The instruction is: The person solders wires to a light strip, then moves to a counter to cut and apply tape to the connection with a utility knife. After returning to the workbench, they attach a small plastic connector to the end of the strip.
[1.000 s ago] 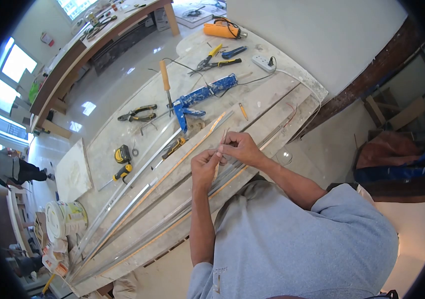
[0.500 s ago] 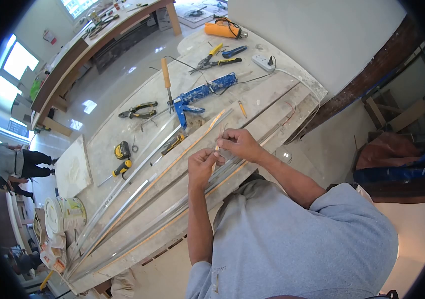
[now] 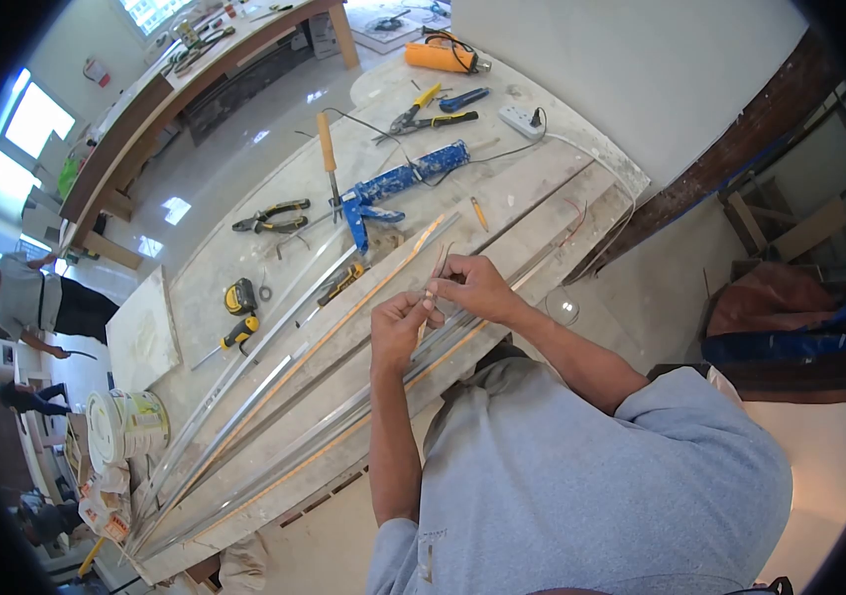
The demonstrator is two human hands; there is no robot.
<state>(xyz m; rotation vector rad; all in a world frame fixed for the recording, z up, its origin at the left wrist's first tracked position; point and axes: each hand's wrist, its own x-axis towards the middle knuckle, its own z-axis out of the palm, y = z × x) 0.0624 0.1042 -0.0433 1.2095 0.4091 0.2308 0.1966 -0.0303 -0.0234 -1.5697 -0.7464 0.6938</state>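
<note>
Over the near edge of the workbench, my left hand (image 3: 404,322) and my right hand (image 3: 472,288) meet, fingertips pinched together. Between them is the end of a narrow, pale strip, mostly covered by my fingers. Thin wires (image 3: 444,256) stick up out of my right hand's pinch. Under and beside the hands lie long metal channels (image 3: 274,322) and a yellow-orange strip (image 3: 383,288). Just beyond are a yellow-and-black utility knife (image 3: 341,284), a blue caulking gun (image 3: 408,178) and a pencil (image 3: 479,213).
Pliers (image 3: 272,217), a tape measure (image 3: 240,297), a screwdriver (image 3: 239,333) and a wooden-handled tool (image 3: 327,144) lie on the bench. Farther back are an orange heat gun (image 3: 440,58), snips (image 3: 423,114) and a power strip (image 3: 522,121). A bucket (image 3: 127,424) stands left; people are beyond.
My hands stay pinched together with only small finger shifts. On the far left, a person in grey has moved closer to the bench, one arm lowered with a dark, thin object.
</note>
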